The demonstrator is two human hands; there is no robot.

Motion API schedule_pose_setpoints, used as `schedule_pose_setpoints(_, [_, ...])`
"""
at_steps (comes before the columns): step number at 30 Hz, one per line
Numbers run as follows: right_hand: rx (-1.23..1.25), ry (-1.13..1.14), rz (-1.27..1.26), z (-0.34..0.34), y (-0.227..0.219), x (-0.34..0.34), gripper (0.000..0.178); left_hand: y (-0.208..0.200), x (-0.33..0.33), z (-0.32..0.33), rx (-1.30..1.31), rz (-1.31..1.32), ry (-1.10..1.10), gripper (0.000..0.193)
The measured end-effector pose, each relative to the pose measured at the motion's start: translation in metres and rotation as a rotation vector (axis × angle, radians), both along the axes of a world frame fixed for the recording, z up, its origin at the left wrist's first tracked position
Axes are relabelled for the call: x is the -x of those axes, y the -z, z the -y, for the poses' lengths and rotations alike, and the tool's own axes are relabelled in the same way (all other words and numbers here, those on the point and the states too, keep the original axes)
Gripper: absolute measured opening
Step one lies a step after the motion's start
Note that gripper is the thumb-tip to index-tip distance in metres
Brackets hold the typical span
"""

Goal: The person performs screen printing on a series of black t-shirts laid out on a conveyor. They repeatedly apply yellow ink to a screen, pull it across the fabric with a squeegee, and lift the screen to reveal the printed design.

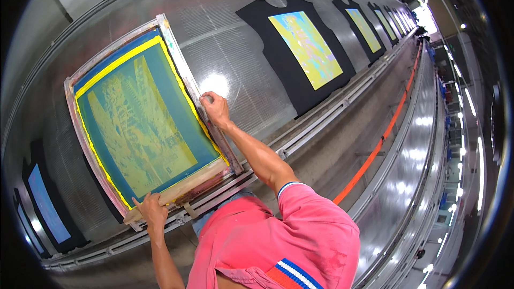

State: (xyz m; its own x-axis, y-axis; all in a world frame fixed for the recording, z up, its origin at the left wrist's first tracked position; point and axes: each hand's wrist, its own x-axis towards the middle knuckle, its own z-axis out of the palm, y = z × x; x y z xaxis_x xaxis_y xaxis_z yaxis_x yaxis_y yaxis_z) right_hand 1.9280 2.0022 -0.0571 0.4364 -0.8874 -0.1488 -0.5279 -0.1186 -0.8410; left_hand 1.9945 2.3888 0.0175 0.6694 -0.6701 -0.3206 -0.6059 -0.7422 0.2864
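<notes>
A screen-printing frame [179, 67] lies over the long table, its blue-green mesh [139, 123] showing a pale patterned picture area. Yellow ink [115, 69] lines the far end of the mesh and runs down both sides. Across the frame's near end lies a wooden bar [195, 180], which looks like a squeegee handle. At the bar's left part, my left hand [152, 212] is closed over the wood. Farther up, my right hand [216, 109] has its fingers curled on the right rail of the frame. A dark fabric edge shows beside the frame's left rail.
To the right, a black shirt piece [278, 48] with a yellow-and-blue print lies flat, with several more beyond it. Another piece [51, 203] with a blue print lies at left. A metal rail [316, 128] edges the table, and an orange strip [369, 155] runs beyond the aisle.
</notes>
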Motion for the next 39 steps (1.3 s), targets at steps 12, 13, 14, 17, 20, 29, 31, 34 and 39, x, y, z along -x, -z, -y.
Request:
schedule_pose_setpoints(12, [0.009,0.000,-0.077,-0.002,-0.002,-0.006,0.037,-0.003,0.004,0.013,0.113,0.013,0.086,0.036])
schedule_pose_setpoints(13, [0.023,-0.005,-0.074,0.000,-0.003,-0.010,0.036,0.005,0.005,0.011,0.153,0.058,0.097,0.037])
schedule_pose_setpoints(14, [0.027,-0.006,-0.075,0.000,0.001,-0.007,0.035,0.011,0.011,0.007,0.184,0.097,0.113,0.038])
schedule_pose_setpoints(17, [0.075,-0.023,-0.079,0.001,0.013,-0.009,0.032,0.027,0.027,-0.005,0.127,0.061,0.077,0.040])
schedule_pose_setpoints(20, [0.060,-0.013,-0.164,-0.009,0.010,-0.018,0.030,0.031,0.022,-0.025,0.255,0.153,0.130,0.040])
schedule_pose_setpoints(29, [0.077,-0.020,-0.226,-0.010,0.007,-0.013,0.029,0.033,-0.064,0.049,-0.395,-0.272,0.176,0.025])
schedule_pose_setpoints(31, [0.060,-0.014,-0.244,-0.007,0.007,-0.015,0.030,0.047,-0.081,0.060,-0.482,-0.402,0.199,0.029])
schedule_pose_setpoints(34, [0.043,-0.013,-0.283,-0.007,0.000,-0.016,0.032,0.073,-0.108,0.066,-0.567,-0.622,0.207,0.036])
schedule_pose_setpoints(39, [0.683,-0.169,-0.429,-0.010,-0.016,-0.044,0.037,0.106,-0.181,0.035,-0.383,-0.631,0.516,0.028])
